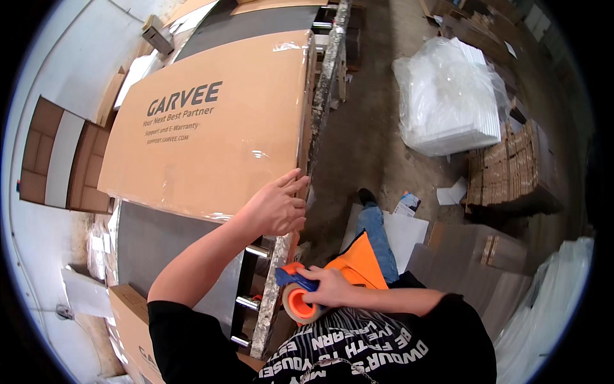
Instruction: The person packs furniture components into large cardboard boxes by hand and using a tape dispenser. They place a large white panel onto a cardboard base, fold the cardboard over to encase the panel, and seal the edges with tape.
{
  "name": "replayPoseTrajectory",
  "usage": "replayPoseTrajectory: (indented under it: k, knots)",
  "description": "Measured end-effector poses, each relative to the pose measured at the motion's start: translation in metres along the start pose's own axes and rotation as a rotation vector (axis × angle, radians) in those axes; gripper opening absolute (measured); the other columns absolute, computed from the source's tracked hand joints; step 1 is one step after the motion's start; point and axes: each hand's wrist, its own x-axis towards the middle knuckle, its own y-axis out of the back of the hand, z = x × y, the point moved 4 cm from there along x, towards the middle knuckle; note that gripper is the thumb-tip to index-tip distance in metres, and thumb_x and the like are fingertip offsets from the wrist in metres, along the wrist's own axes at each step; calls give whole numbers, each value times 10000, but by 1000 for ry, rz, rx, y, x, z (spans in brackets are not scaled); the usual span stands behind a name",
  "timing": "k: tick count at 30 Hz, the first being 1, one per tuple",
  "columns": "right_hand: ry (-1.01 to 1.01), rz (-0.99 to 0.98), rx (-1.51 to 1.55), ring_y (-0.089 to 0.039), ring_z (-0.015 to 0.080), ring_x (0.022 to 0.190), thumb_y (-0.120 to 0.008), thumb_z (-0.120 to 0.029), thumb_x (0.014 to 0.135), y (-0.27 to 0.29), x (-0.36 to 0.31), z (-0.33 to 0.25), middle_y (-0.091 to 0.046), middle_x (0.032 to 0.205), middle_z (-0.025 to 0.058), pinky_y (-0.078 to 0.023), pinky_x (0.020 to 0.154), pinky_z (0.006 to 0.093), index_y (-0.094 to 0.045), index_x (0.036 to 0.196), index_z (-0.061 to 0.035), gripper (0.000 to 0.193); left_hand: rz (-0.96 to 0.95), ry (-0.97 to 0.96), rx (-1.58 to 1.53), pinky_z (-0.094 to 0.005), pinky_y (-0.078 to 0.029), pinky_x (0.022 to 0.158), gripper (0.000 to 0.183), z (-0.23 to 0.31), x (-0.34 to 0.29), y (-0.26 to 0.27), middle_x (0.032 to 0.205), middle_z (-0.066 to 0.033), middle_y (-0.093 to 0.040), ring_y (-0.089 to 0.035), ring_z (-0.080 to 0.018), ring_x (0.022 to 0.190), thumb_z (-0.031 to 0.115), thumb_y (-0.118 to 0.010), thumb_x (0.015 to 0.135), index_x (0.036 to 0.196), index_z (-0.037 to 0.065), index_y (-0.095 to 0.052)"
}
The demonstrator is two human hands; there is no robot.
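A large flat cardboard box (249, 121) lies on the conveyor, with clear tape along its edges and dark print on top. My left hand (278, 205) rests on the box's near right corner, its fingers spread and reaching over the edge. Nothing is held in it. Close to my body, beside the conveyor's rail, my right hand (329, 288) is closed round a tape dispenser (296, 278) with blue and orange parts. A roll of tape (288, 306) on an orange hub sits in the dispenser.
The conveyor (160, 237) has a dark belt, metal rollers (248, 303) and a worn side rail (262, 333). Another carton (131, 313) stands at the lower left. To the right are plastic-wrapped white sheets (441, 96), stacked flattened cardboard (508, 169) and grey-brown boxes (470, 253).
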Motion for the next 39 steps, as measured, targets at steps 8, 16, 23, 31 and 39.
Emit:
replayPoseTrajectory:
  k: [8,16,23,31,39]
  knots:
    - [436,-123,-521,-651,294,823,-668,-232,644,-81,118,-6,-651,1008,132,-526,716,405,-672,1085,-145,449,310,52,-174,-443,-180,1196,373,10,-24,-36,1109,32,-645,-370,-254,1351,434,-684,759,1004,154,-701]
    - [112,298,783,-642,142,964,-621,19,637,146,47,61,-681,1105,100,-505,886,281,-585,1277,23,641,223,246,-145,-450,-108,1202,1207,15,-24,-24,1547,-241,-191,-135,-412,1445,665,-708,633,1436,-102,-234]
    - [62,-24,378,-617,234,1144,-743,-185,625,12,14,36,-602,1294,149,-425,1026,299,-620,1252,-52,652,293,165,-158,-585,-68,1171,1012,17,-29,-30,1538,-171,-261,-150,-454,1429,696,-624,704,1433,52,-346]
    - [420,-194,-421,-637,240,1055,-740,-273,591,-55,93,21,-623,1235,142,-478,951,316,-646,1191,-53,646,279,42,100,-594,-235,1138,659,32,-58,-28,1455,-32,-436,-365,-366,1364,185,-678,687,1324,146,-514]
    - [259,13,56,-596,214,1111,-743,-114,578,179,36,168,-611,1239,150,-432,986,304,-605,1206,44,662,-280,565,-338,-556,-102,1171,1285,-3,-97,-25,1570,-167,-193,-93,-443,1446,632,-804,531,1497,29,-211]
